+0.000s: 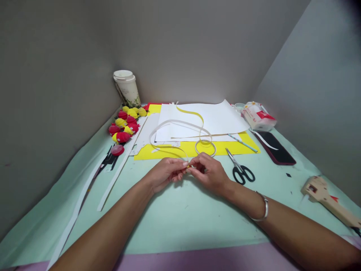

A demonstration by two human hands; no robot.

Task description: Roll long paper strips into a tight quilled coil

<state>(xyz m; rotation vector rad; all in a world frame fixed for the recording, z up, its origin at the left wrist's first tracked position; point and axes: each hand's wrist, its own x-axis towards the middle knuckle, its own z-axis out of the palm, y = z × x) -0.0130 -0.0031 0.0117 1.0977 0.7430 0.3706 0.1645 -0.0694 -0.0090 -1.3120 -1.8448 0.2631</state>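
- The left hand (166,174) and right hand (208,173) meet fingertip to fingertip above the pale green tabletop (180,218), each pinching one spot of a long, thin paper strip, white on one face and yellow on the other (180,123).
- From the fingers the strip curls away in loose loops over a flat yellow card sheet (175,150) and a white paper sheet (214,118).
- Black-handled metal scissors (239,169) lie just right of the right hand.
- Red and yellow honeycomb paper balls (125,126) cluster far left, by a lidded paper cup (127,88).
- A beige plastic glue gun (327,199) lies far right.
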